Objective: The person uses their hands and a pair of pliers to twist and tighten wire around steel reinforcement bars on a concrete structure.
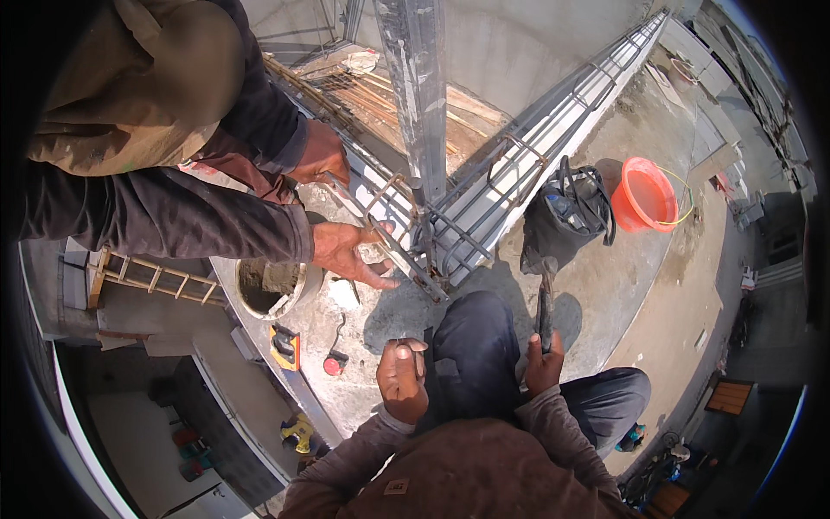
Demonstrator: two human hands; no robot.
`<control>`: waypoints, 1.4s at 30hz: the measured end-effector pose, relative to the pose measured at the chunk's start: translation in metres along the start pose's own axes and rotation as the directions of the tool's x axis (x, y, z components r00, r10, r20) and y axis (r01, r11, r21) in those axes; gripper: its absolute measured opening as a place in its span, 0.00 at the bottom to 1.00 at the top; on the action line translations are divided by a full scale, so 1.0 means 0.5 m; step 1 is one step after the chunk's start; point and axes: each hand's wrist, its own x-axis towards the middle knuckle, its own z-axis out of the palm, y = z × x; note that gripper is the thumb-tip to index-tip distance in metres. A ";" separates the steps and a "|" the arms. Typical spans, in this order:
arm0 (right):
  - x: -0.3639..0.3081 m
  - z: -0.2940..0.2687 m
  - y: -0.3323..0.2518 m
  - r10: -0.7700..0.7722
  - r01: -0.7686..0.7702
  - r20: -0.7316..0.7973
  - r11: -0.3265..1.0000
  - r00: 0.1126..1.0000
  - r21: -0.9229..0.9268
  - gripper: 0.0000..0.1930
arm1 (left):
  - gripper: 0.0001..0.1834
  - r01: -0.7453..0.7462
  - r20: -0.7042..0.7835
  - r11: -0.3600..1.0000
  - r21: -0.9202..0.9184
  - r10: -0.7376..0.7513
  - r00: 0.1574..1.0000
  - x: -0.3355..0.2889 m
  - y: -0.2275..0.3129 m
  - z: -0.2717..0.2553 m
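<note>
My right hand (543,367) is wrapped round a dark, slim hand tool (545,303) with a broader tip, held upright beside my right knee. To the left of my bent knee, my left hand (403,381) is closed, thumb against fingers; whatever is in it is too small to make out. Ahead of my hands, steel rebar cages (467,233) meet at a corner by an upright metal post (417,95). A co-worker's two hands (346,249) reach in from the left at the corner bars, one with fingers spread.
A mortar bucket (303,298), a yellow-handled saw (284,348) and a red tape measure (335,363) lie to the left near the slab's edge, with a drop beyond. Right of the cage stand a black tool bag (566,216) and a red bucket (644,195). A ladder (164,281) lies below left.
</note>
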 end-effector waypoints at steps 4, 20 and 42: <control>0.094 -0.017 0.234 0.186 -0.261 -0.222 0.889 0.957 -0.376 0.13 | 0.19 0.001 0.181 0.976 0.218 -0.041 0.983 -0.045 0.001 -0.014; 0.082 0.119 0.175 0.490 -0.426 -0.247 0.863 0.836 0.271 0.16 | 0.25 -0.408 0.042 0.861 0.305 0.415 0.909 0.022 -0.034 -0.001; 0.073 0.224 -0.046 -0.077 0.063 0.120 0.991 0.990 0.116 0.15 | 0.15 -0.484 0.214 0.740 0.468 0.436 0.874 0.156 -0.037 0.021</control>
